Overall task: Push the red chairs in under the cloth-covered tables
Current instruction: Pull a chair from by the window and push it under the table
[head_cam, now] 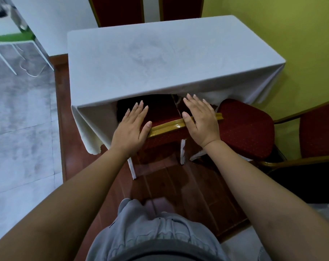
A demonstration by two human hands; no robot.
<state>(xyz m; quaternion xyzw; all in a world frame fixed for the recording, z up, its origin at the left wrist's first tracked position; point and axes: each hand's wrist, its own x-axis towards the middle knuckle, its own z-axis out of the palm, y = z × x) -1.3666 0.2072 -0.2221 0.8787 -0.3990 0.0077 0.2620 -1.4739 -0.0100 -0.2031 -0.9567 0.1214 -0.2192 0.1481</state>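
Red chair (160, 142) is tucked mostly under the table (159, 59) dead ahead, its gold top rail (167, 126) running crosswise; left hand (130, 127) and right hand (199, 121) are laid flat on it, fingers straight (nothing gripped), so any last push would be made straight forward

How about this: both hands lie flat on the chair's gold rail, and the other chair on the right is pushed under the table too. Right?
Not quite. The head view shows the left hand and right hand flat on the gold rail, but the right chair is not pushed in: its seat sticks out beside the table.
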